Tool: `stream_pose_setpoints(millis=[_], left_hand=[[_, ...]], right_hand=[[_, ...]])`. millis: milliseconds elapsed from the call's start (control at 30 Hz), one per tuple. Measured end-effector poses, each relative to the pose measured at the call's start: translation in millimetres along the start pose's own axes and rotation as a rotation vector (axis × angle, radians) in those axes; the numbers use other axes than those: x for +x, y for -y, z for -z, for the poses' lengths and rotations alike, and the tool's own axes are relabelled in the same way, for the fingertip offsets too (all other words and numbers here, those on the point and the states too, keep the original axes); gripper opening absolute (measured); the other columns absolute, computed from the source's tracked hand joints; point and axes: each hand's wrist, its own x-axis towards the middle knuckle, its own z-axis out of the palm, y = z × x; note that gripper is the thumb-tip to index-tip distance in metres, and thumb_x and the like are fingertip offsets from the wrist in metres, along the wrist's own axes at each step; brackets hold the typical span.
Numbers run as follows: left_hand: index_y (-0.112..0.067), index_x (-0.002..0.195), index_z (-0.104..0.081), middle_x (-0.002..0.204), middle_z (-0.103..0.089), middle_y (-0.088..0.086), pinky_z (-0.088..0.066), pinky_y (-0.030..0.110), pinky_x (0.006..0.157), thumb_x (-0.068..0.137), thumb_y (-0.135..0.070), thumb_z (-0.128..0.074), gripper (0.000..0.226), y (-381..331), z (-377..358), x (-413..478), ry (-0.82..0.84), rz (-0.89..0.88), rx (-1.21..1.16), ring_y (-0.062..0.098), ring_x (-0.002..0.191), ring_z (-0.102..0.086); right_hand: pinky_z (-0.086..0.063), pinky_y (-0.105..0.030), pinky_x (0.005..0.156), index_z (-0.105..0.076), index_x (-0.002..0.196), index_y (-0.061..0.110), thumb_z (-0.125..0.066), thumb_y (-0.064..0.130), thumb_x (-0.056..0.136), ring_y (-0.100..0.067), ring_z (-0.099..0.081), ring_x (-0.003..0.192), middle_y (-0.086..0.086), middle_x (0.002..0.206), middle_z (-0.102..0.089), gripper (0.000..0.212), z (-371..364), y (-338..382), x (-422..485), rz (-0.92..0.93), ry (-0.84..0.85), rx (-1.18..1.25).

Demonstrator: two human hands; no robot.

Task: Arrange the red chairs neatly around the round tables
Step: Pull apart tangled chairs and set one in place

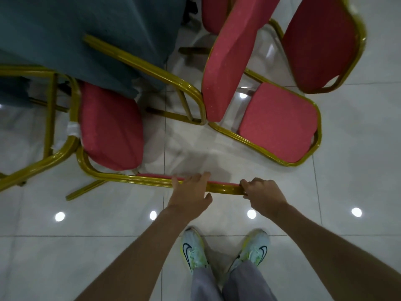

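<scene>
While left hand [191, 193] and right hand [263, 195] grip the red chair [110, 127] by its rail, seat front hidden under tablecloth [86, 29]

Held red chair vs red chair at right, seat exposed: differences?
The left hand and right hand hold the held red chair by its gold back rail; the red chair at right is untouched. The held chair's seat tucks under the teal tablecloth; the other's lies clear. Both: red padding, gold frames.
</scene>
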Motion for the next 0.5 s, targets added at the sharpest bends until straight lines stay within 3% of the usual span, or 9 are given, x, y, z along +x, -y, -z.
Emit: stream_pose_setpoints(millis=[167,333,400,500], left_hand=[[-0.028,0.14,-0.042,0.133,-0.054,-0.002,-0.035,0.051,0.112,0.095,-0.038,-0.059,0.049,-17.0,12.2,-10.4,0.052,-0.119,0.092,0.023,0.127,-0.051],[-0.026,0.138,-0.044,0.128,-0.058,0.001,-0.041,0.045,0.104,0.091,-0.021,-0.064,0.051,-31.3,20.0,-17.3,0.013,-0.145,0.211,0.026,0.118,-0.056],[-0.027,0.13,-0.049,0.12,-0.063,0.0,-0.047,0.043,0.095,0.092,-0.016,-0.06,0.042,-34.2,29.2,-20.9,-0.052,-0.152,0.251,0.026,0.109,-0.06],[-0.029,0.115,-0.061,0.103,-0.07,-0.002,-0.052,0.036,0.08,0.098,-0.026,-0.055,0.018,-30.6,57.5,-26.3,-0.094,-0.147,0.277,0.023,0.092,-0.067]], right_hand=[[-0.04,-0.03,0.063,-0.054,0.125,0.021,-0.052,0.033,0.103,-0.019,-0.064,0.084,0.0,0.097,-0.068,0.026,34.4,16.7,-7.5,0.058,0.035,-0.04],[-0.042,-0.032,0.063,-0.059,0.119,0.017,-0.052,0.028,0.101,-0.022,-0.063,0.081,-0.003,0.092,-0.068,0.022,69.2,30.8,-18.2,0.15,-0.004,-0.061],[-0.038,-0.032,0.062,-0.06,0.115,0.017,-0.053,0.027,0.099,-0.026,-0.065,0.082,-0.004,0.09,-0.069,0.02,90.2,38.8,-21.0,0.186,-0.025,-0.079],[-0.037,-0.035,0.063,-0.061,0.111,0.018,-0.053,0.026,0.098,-0.028,-0.064,0.083,-0.005,0.09,-0.069,0.018,124.8,51.7,-25.5,0.215,-0.039,-0.06]])
